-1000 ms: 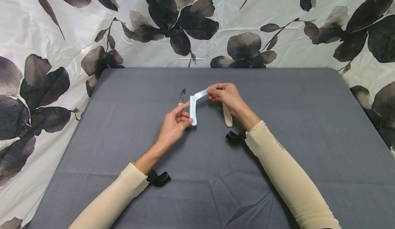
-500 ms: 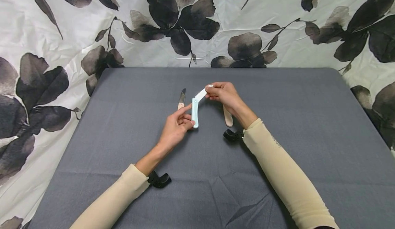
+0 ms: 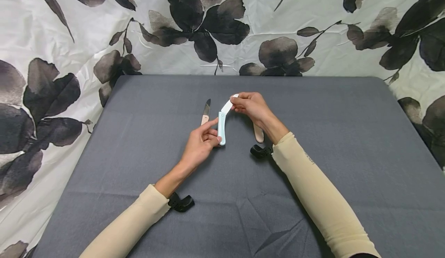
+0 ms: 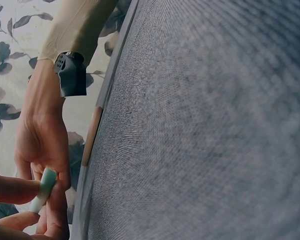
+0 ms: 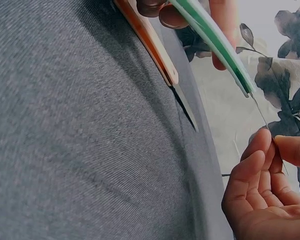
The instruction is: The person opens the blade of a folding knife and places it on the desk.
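A folding knife (image 3: 221,129) with a pale blue handle is held above the table, its blade (image 3: 227,106) swung partly out at an angle. My left hand (image 3: 199,146) grips the handle between thumb and fingers. Between thumb and fingertips, my right hand (image 3: 253,106) pinches the blade near its tip. The right wrist view shows the blade (image 5: 260,114) edge-on, leaving the slotted green-looking handle (image 5: 217,42). Just beyond my left hand lies another knife (image 3: 205,118) with a pinkish handle and its blade out, partly hidden by the fingers.
A pale, rounded handle (image 3: 258,133) lies on the table beneath my right hand, its far end hidden. Grey cloth covers the table (image 3: 313,134). A white cloth with dark flowers (image 3: 274,3) hangs behind. Dark wrist cameras (image 3: 182,203) stick out from both sleeves.
The blade has swung further out from the blue handle, now pointing more upward. The handle and my left hand have shifted slightly right and nearer; my right hand has shifted slightly left.
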`<state>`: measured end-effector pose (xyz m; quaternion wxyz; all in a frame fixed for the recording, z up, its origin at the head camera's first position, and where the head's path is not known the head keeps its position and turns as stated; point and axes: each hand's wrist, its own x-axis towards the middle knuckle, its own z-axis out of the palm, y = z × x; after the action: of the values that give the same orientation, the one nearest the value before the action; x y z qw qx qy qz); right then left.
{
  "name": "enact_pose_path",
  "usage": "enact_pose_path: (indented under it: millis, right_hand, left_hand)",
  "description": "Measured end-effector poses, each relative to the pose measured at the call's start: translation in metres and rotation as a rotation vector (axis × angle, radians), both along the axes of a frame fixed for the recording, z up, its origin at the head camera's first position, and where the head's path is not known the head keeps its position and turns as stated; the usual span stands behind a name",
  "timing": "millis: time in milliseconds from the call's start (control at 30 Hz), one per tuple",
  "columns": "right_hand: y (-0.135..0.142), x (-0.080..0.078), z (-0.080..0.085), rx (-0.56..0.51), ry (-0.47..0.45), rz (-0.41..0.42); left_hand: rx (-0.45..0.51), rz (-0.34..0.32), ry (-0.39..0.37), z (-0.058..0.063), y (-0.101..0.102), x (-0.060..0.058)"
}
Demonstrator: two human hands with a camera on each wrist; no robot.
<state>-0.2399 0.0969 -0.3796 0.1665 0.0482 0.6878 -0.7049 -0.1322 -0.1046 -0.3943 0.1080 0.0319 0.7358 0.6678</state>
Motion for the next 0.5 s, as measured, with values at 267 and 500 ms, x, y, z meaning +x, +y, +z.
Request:
enact_pose_path:
  millis: [267,500]
  right_hand:
    - [-0.0023,-0.0019,0.002,0.017,0.017,-0.008]
    - [-0.0049,-0.0018,0.0015,0.022,0.01,0.007]
  left_hand:
    - [0.002,0.0,0.002,-0.0001,0.0005,0.001]
    - [0.003,-0.018,-0.001,-0.001,0.0018,0.002]
